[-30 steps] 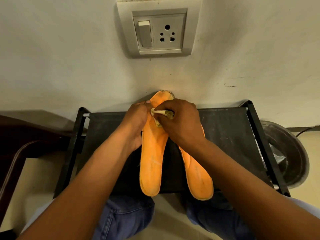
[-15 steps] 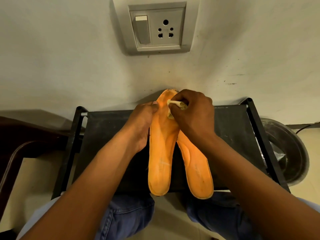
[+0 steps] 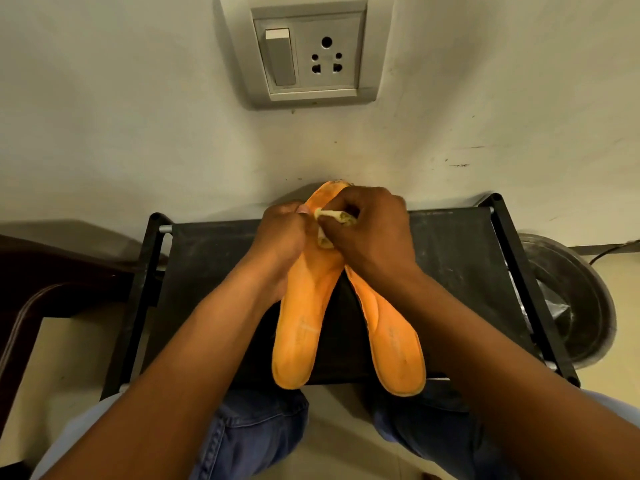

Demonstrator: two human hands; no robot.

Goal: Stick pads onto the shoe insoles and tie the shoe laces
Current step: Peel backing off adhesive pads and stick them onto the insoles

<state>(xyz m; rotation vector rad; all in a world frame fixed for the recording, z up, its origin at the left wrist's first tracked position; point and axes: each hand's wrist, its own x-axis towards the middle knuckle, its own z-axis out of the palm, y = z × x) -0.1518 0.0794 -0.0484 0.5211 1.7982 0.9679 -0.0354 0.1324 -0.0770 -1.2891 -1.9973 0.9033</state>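
Your two insoles (image 3: 301, 327) lie lengthwise on the surface (image 3: 214, 271), toes toward the wall, while your right hand (image 3: 370, 233) pinches a pad (image 3: 332, 220) and your left hand (image 3: 280, 233) grips the left insole's toe.

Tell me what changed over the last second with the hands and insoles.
Little changed. The right hand keeps pinching the small pale pad at the toe of the left orange foam insole, which the left hand still steadies. That insole's toe swung briefly right, then back. The right orange insole stayed on the black stand.
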